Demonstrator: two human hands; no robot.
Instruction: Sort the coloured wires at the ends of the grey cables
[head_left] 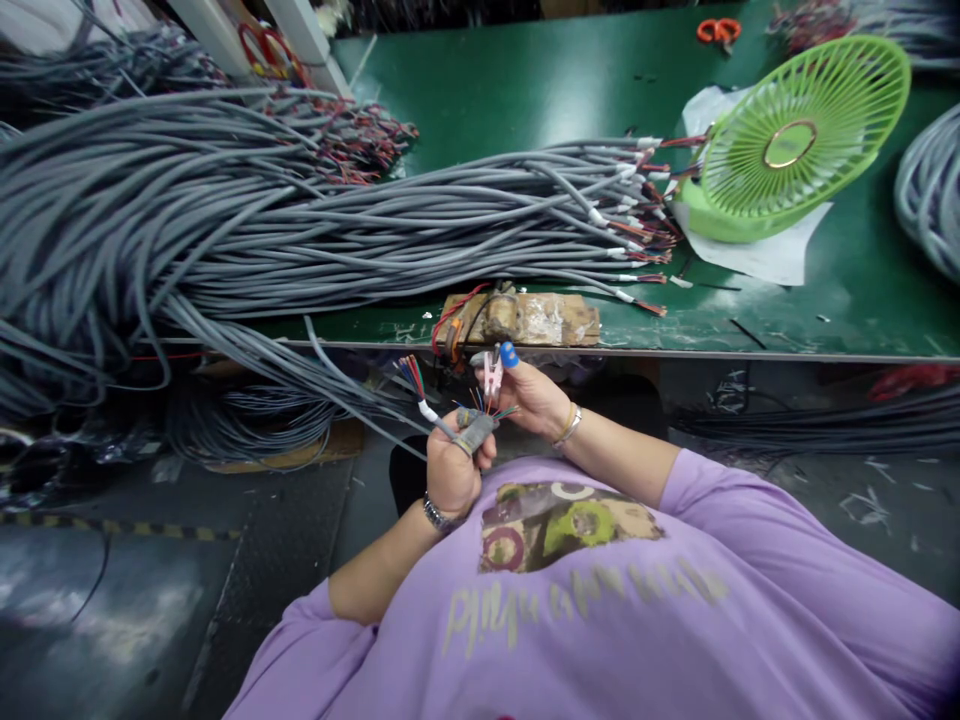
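My left hand (454, 475) is closed around a grey cable (441, 425). White tape (428, 409) wraps the cable near its end, where a fan of coloured wires (412, 376) sticks out. Grey coverings (475, 433) sit on fingers of this hand, and thin loose wires (504, 411) spread out by their tips. My right hand (536, 398), with a blue cover (509, 355) on its thumb, pinches a small pink-and-white plier-like tool (492, 378). The tool's lower end is close to the thin wires; whether it grips one I cannot tell.
A thick bundle of grey cables (360, 230) lies across the green table (570, 80). At the table's front edge is a wooden block (555, 318) with a device on it. A green fan (799, 145) stands right, orange-handled scissors (718, 32) behind.
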